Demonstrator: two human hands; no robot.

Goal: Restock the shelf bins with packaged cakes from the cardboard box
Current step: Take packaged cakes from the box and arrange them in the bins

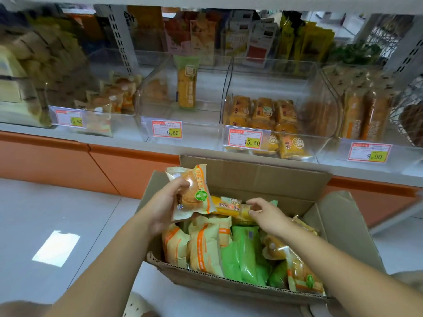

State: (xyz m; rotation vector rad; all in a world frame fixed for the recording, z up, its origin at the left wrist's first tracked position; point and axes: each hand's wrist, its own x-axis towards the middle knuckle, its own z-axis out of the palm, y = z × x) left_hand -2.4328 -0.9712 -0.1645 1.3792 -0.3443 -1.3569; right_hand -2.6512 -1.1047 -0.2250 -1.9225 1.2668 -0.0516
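An open cardboard box (258, 177) sits on the floor below the shelf, full of packaged cakes in cream-orange and green wrappers. My left hand (164, 204) holds a round cake in a cream-and-orange packet (194, 191) above the box's left side. Over the box's middle, my right hand (267, 213) has its fingers pinched on the end of a long yellow cake packet (231, 208) lying on top of the pile. Clear shelf bins stand above: the bin tagged 6.80 (183, 131) holds one upright yellow packet, the bin tagged 15.60 (270, 124) holds several orange packets.
A left bin (96, 124) tagged 5.60 holds several round cakes. The right bin (366, 120) tagged 9.90 has tall orange packets. An orange shelf base (91, 165) runs behind the box. Pale floor (57, 213) lies to the left. A wire basket (412, 115) is at far right.
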